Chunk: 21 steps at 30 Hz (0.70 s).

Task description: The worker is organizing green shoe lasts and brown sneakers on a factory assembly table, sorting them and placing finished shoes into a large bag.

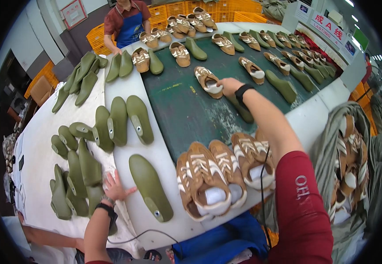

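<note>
My right hand [229,86] reaches far over the green belt, its fingers closed at the heel of a tan sneaker with white stripes [205,78]. A green shoe last [244,111] lies beside that sneaker, partly hidden under my wrist. My left hand [115,187] rests at the edge of the white cloth, fingers spread, holding nothing. To its right a single green last [149,185] lies on the white tabletop. On its other side is a heap of green lasts [75,174]. Several tan sneakers [206,176] stand in a row near me.
Sneakers and lasts in pairs [281,86] line the belt [164,105] toward the far right. Across the table a person in a blue apron [129,28] touches two lasts [126,64]. A dark cable [156,232] crosses the near edge. Another person's arm [52,239] shows at lower left.
</note>
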Tool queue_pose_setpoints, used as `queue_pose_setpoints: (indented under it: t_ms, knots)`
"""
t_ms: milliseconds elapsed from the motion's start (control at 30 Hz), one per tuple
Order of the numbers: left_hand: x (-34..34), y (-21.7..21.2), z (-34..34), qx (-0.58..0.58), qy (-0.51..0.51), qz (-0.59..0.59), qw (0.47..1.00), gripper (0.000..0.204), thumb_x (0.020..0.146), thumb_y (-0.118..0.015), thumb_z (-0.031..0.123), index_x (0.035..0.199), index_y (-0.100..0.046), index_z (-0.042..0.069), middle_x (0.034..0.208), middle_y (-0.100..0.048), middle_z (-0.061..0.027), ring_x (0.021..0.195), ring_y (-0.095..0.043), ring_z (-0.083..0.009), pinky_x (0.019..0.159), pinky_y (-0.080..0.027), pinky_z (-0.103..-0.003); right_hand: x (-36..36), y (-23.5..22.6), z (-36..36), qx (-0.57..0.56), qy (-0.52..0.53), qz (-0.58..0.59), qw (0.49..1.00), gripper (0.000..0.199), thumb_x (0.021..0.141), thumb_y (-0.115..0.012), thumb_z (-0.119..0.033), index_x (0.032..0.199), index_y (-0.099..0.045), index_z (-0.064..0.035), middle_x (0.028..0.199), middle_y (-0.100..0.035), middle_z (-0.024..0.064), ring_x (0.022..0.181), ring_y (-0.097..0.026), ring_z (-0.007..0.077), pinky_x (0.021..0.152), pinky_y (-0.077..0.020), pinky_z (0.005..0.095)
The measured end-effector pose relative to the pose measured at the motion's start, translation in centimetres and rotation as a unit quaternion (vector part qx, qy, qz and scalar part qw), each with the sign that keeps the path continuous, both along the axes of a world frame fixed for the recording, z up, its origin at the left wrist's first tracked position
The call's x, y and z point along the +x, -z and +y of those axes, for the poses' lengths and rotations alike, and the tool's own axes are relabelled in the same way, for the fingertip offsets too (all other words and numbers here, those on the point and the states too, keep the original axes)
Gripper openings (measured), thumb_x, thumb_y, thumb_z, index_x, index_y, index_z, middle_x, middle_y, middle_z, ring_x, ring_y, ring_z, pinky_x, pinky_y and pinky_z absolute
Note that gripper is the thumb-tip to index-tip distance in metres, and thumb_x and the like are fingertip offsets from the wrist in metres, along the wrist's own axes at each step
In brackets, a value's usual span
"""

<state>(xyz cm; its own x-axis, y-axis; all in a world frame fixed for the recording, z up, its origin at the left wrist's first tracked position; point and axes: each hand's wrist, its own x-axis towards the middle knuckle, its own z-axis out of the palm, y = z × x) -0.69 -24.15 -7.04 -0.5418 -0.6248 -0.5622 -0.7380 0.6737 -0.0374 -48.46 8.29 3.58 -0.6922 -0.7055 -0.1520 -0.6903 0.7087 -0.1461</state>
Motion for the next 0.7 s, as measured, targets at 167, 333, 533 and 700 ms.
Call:
queue_pose_setpoints:
  t_ms: [167,333,533,700]
  knots:
    - [-0.7,-0.4,0.2,-0.005,-0.002,0.013,1.000,0.129,0.054,-0.059,0.079,0.142,0.012,0.016,0.145,0.011,-0.0247,0.133,0.000,-0.0461,0.104,-0.016,-0.057,9.3,-7.4,2.7,0.039,-0.120,-0.036,0.991,0.039,0.075,-0.055,-0.010,0.114,-0.057,-0.0081,0.108,-0.060,0.0152,0.102,-0.056,0.0297,0.086,-0.0447,0.0365]
    - [-0.2,-1.1,-0.7,-0.031,0.023,0.056,0.998,0.132,0.048,-0.062,0.080,0.143,-0.001,0.012,0.145,0.001,-0.0261,0.133,-0.005,-0.0444,0.106,-0.019,-0.052,25.7,-12.9,-0.1,0.056,-0.350,-0.170,0.920,0.039,0.079,-0.056,-0.022,0.114,-0.056,-0.0037,0.099,-0.063,0.0149,0.091,-0.060,0.0273,0.080,-0.0472,0.0355]
    - [-1.2,-1.4,2.4,-0.025,0.038,0.008,0.999,0.140,0.038,-0.066,0.079,0.143,-0.001,0.014,0.146,0.002,-0.0252,0.134,-0.002,-0.0424,0.106,-0.014,-0.056,37.8,-7.2,-5.4,0.059,-0.466,-0.060,0.881,0.047,0.080,-0.057,-0.038,0.118,-0.052,-0.0114,0.083,-0.064,0.0156,0.082,-0.062,0.0331,0.072,-0.0487,0.0424]
    - [3.2,2.4,1.2,-0.054,0.018,0.049,0.997,0.131,0.043,-0.072,0.071,0.143,-0.003,0.023,0.147,0.005,-0.0198,0.134,-0.002,-0.0421,0.102,-0.018,-0.063,44.4,0.3,-8.6,0.072,-0.370,-0.026,0.926,0.048,0.077,-0.061,-0.045,0.107,-0.056,-0.0081,0.084,-0.064,0.0141,0.082,-0.062,0.0311,0.070,-0.0493,0.0401]
